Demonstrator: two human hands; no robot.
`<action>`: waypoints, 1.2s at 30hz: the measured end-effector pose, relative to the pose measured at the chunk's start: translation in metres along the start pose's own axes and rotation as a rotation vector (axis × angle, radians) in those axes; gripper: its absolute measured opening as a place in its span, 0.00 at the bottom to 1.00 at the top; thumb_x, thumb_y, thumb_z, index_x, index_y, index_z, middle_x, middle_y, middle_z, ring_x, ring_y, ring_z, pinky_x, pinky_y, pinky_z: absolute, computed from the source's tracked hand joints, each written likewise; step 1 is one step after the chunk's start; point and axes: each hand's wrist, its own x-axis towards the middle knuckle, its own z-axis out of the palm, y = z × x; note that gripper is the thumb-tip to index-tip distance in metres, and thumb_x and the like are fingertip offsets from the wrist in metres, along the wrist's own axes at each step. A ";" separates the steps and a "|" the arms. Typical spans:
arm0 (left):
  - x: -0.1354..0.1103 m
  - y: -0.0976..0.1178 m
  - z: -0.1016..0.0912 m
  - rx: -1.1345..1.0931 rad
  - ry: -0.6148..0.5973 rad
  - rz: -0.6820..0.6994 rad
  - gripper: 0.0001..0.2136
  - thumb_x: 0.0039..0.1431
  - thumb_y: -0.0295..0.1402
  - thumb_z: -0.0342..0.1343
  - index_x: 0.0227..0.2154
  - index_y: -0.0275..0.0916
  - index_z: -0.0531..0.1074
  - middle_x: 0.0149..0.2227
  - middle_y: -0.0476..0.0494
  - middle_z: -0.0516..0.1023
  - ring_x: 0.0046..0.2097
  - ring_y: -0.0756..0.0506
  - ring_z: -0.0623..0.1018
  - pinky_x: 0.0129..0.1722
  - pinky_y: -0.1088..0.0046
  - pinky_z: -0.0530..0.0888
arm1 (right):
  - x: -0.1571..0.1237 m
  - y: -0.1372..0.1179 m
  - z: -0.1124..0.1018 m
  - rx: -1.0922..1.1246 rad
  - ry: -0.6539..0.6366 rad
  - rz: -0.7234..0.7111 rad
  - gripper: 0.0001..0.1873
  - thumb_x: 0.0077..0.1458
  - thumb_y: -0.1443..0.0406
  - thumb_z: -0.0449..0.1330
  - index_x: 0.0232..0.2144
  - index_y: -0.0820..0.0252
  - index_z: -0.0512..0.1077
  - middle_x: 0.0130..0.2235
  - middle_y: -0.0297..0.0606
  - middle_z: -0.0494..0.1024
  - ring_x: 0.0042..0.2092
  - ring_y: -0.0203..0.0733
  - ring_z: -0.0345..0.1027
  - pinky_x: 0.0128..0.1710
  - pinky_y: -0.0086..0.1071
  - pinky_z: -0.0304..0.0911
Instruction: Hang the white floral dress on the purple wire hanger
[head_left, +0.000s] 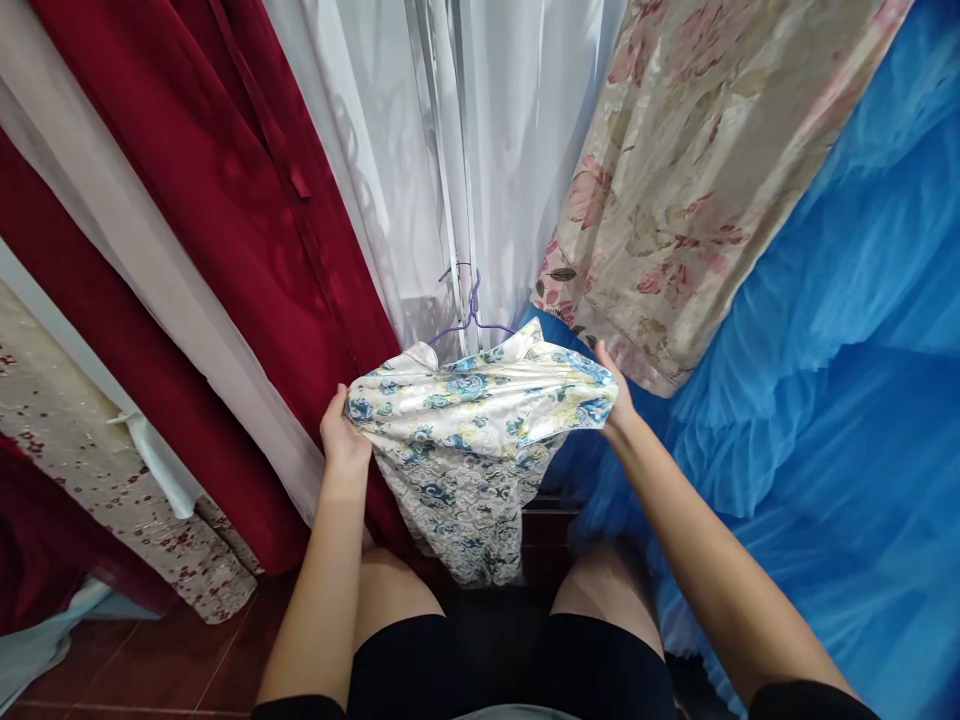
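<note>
A white garment with blue and yellow flowers (457, 430) hangs in front of me on a purple wire hanger (474, 310), its hook at a white vertical rail (454, 200). My left hand (343, 430) grips the garment at its left shoulder edge. At the opposite shoulder my right hand (619, 400) is closed on the fabric, with the fingers mostly behind it. The top of the garment is spread between both hands, and its lower part drops down towards my knees.
Dark red fabric (225, 180) and pale lengths hang at the left. White drapes (517, 130) hang behind the hanger. A beige cloth with pink flowers (675, 200) and a ruffled blue tulle gown (847, 400) fill the right side. Reddish floor tiles (187, 660) show below.
</note>
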 end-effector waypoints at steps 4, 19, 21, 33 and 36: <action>-0.001 0.013 -0.007 -0.019 0.242 -0.026 0.12 0.58 0.45 0.53 0.34 0.41 0.65 0.35 0.43 0.74 0.41 0.41 0.76 0.44 0.61 0.74 | -0.017 -0.005 -0.025 0.177 -0.087 0.068 0.41 0.59 0.35 0.41 0.41 0.59 0.78 0.30 0.44 0.82 0.38 0.56 0.78 0.37 0.44 0.70; -0.098 0.016 0.017 0.416 -0.039 0.423 0.06 0.68 0.36 0.48 0.38 0.43 0.69 0.40 0.41 0.73 0.45 0.41 0.74 0.49 0.63 0.71 | -0.053 -0.040 0.018 0.316 -0.033 -0.017 0.20 0.53 0.47 0.64 0.27 0.55 0.67 0.23 0.30 0.68 0.23 0.36 0.59 0.22 0.29 0.54; -0.098 0.022 0.016 0.394 -0.013 0.421 0.06 0.67 0.35 0.49 0.39 0.42 0.69 0.40 0.41 0.72 0.45 0.41 0.74 0.49 0.63 0.72 | -0.051 -0.046 0.014 0.327 0.009 0.006 0.20 0.51 0.45 0.64 0.28 0.54 0.69 0.25 0.32 0.71 0.24 0.39 0.62 0.24 0.32 0.57; -0.093 0.063 0.030 0.619 -0.043 0.749 0.37 0.57 0.33 0.62 0.66 0.45 0.51 0.67 0.30 0.53 0.69 0.32 0.55 0.67 0.47 0.55 | -0.124 -0.069 -0.009 0.189 0.061 -0.053 0.19 0.58 0.50 0.61 0.25 0.54 0.65 0.23 0.32 0.61 0.23 0.38 0.53 0.20 0.31 0.49; -0.085 0.056 0.039 0.653 -0.164 0.829 0.44 0.53 0.37 0.65 0.68 0.45 0.47 0.68 0.29 0.54 0.69 0.29 0.54 0.67 0.41 0.47 | -0.165 -0.072 -0.003 0.141 -0.226 -0.082 0.18 0.60 0.52 0.61 0.25 0.57 0.68 0.25 0.33 0.64 0.26 0.38 0.57 0.25 0.30 0.55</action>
